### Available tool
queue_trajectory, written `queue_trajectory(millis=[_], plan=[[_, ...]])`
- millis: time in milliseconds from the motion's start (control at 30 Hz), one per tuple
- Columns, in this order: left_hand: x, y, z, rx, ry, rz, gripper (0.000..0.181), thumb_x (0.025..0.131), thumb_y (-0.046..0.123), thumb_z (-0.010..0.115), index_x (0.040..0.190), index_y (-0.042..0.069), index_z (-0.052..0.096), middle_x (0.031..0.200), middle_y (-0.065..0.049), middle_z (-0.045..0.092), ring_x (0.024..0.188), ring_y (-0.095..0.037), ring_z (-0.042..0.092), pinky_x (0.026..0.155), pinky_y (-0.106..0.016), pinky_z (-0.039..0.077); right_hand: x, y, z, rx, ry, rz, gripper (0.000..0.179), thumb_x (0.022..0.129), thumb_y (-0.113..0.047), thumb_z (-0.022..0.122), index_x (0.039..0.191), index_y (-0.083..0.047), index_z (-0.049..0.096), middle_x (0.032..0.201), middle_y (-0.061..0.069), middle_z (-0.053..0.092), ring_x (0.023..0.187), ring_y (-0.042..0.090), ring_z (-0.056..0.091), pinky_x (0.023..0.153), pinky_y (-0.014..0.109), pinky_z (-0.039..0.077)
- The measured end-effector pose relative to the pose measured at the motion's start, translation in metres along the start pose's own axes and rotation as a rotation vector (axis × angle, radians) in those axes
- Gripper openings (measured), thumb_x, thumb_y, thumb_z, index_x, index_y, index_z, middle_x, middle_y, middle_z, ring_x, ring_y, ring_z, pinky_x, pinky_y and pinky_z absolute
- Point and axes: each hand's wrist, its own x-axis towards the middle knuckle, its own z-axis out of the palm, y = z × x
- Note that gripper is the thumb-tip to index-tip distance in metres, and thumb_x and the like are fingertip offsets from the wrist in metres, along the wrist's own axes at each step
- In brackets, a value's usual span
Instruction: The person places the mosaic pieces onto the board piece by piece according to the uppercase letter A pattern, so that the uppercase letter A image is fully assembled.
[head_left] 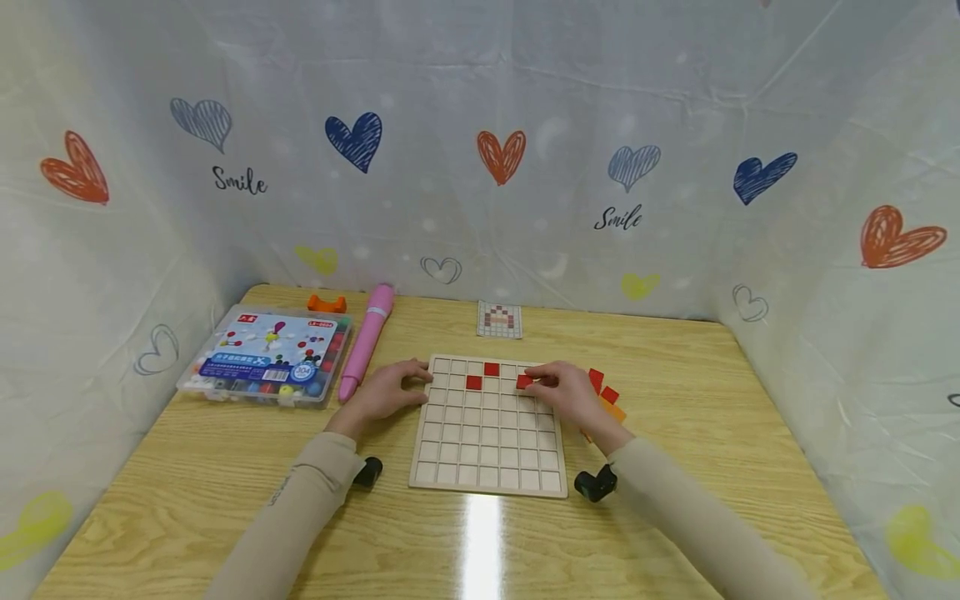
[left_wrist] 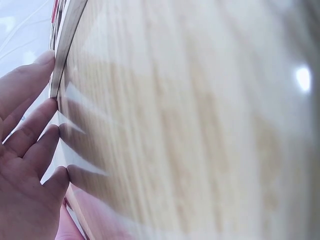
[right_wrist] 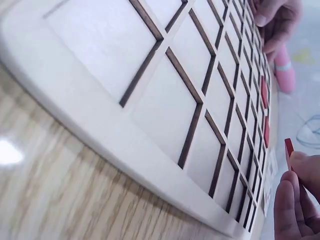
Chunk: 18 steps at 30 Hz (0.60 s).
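A pale wooden grid board (head_left: 471,433) lies on the table, its square cells framed by thin ridges. Two red square tiles sit in its upper rows, one red tile (head_left: 491,368) in the top row and another red tile (head_left: 474,383) a row lower. My right hand (head_left: 567,392) pinches a third red tile (right_wrist: 288,150) between thumb and fingers, over the board's upper right part. At the board's left edge rests my left hand (head_left: 384,392), its fingertips and thumb touching the rim with fingers loosely bent, as the left wrist view shows.
Loose red tiles (head_left: 596,380) and orange tiles (head_left: 617,411) lie right of the board, partly hidden by my right hand. Behind the board is a small pattern card (head_left: 499,320). To the left are a pink tube (head_left: 367,342), a clear molecule-model box (head_left: 270,358) and an orange piece (head_left: 326,304).
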Motion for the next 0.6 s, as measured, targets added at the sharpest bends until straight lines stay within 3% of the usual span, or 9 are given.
queue_trajectory(millis=[300, 600], plan=[[-0.001, 0.003, 0.000, -0.016, -0.010, -0.004, 0.032, 0.091, 0.011, 0.072, 0.123, 0.003, 0.068, 0.151, -0.018, 0.050, 0.148, -0.042, 0.031, 0.123, -0.056, 0.025, 0.016, 0.003, 0.021, -0.047, -0.050, -0.023, 0.028, 0.091, -0.014, 0.074, 0.119, -0.009, 0.075, 0.120, 0.011, 0.069, 0.106, 0.025, 0.065, 0.093, 0.042, 0.056], [0.000, 0.001, 0.000, -0.017, -0.008, -0.014, 0.032, 0.092, 0.011, 0.072, 0.123, 0.004, 0.068, 0.152, -0.017, 0.049, 0.148, -0.041, 0.031, 0.123, -0.055, 0.025, 0.021, 0.001, 0.024, -0.116, -0.067, -0.068, 0.026, 0.092, -0.014, 0.072, 0.118, -0.008, 0.075, 0.112, 0.009, 0.069, 0.099, 0.022, 0.062, 0.091, 0.041, 0.055]])
